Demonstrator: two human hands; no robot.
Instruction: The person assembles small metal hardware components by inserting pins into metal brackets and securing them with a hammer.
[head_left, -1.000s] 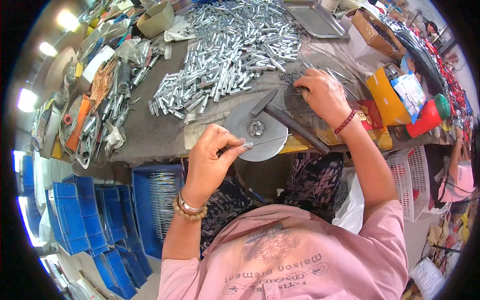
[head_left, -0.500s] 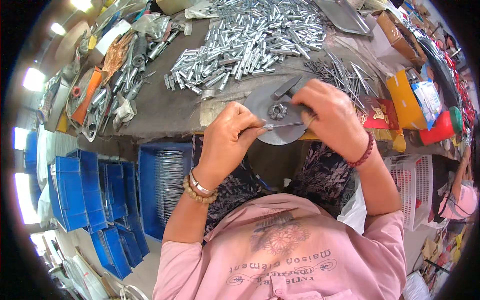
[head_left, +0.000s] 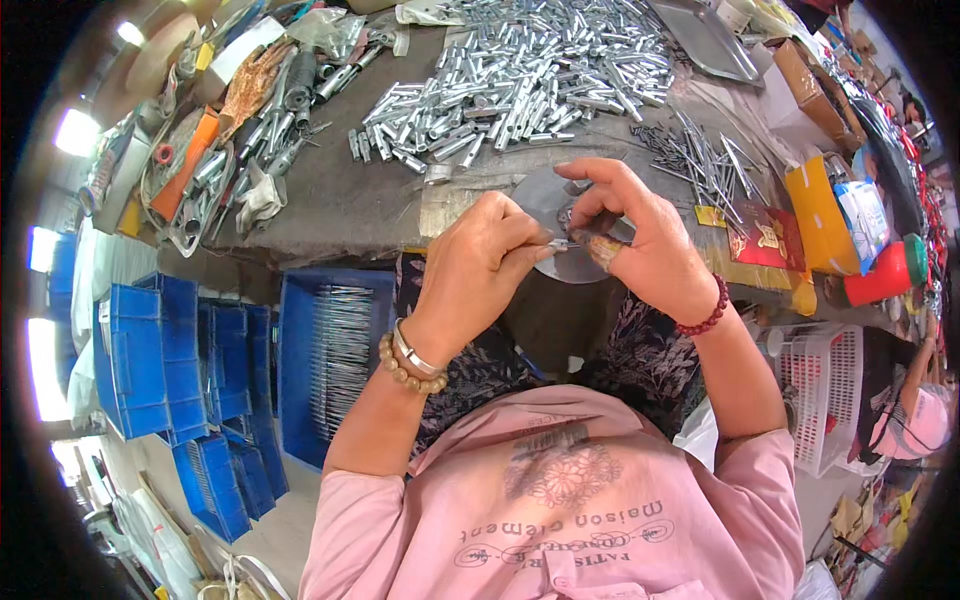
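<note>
Worktop: a grey-brown worktop (head_left: 350,200) fills the upper half of the view; its near edge runs just above the person's lap.
Blue crate: an open blue crate (head_left: 335,350) stands below the near edge, left of the person, with thin metal rods lying in it; more blue bins (head_left: 150,350) are stacked farther left.
Tube pile: a wide heap of short silver tubes (head_left: 520,75) lies toward the far edge, at the middle.
Tool clutter: pliers, an orange-handled tool and rags (head_left: 215,150) crowd the far left corner.
Tray: a flat metal tray (head_left: 705,40) lies at the far edge, right of the tubes.
Pin pile: loose thin metal pins (head_left: 700,160) lie near the right side, just beyond the right hand.
Disc: a round grey metal disc (head_left: 560,210) sits at the near edge, mostly covered by both hands.
Left hand: the left hand (head_left: 480,270) is over the near edge, thumb and forefinger pressed together, pinching one end of a small silver piece (head_left: 560,243).
Right hand: the right hand (head_left: 640,240) meets it from the right, thumb and forefinger closed on the other end of the same piece, the other fingers spread above the disc.
Small silver piece: held between both hands, just above the disc at the near edge; its shape is too small to tell.
</note>
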